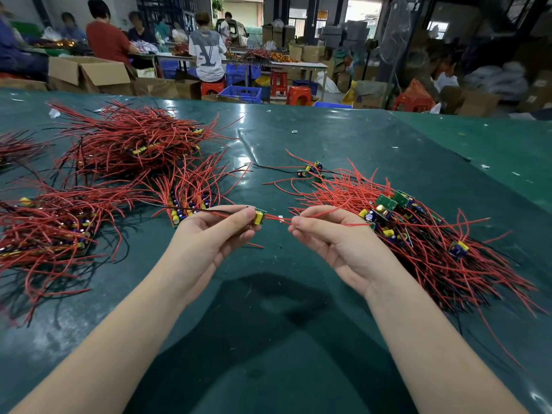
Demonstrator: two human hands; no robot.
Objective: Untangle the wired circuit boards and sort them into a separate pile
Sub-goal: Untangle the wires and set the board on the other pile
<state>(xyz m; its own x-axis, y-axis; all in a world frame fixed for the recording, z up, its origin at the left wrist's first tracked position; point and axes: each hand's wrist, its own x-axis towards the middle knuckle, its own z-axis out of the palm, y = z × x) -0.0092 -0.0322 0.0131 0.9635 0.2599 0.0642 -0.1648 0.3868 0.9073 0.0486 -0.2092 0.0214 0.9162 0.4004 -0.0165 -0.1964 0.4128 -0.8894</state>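
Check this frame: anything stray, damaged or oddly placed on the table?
A few wired boards lie apart from the right tangle, strayed toward the table's middle. Small white scraps dot the surface. No visible damage.

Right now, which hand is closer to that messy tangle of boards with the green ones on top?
The right hand. It sits just beside the tangled pile, pinching a red wire. The left hand is farther off, holding a small board.

Two hands [221,231], one held circuit board [259,217], five heaps of wired boards [131,141].
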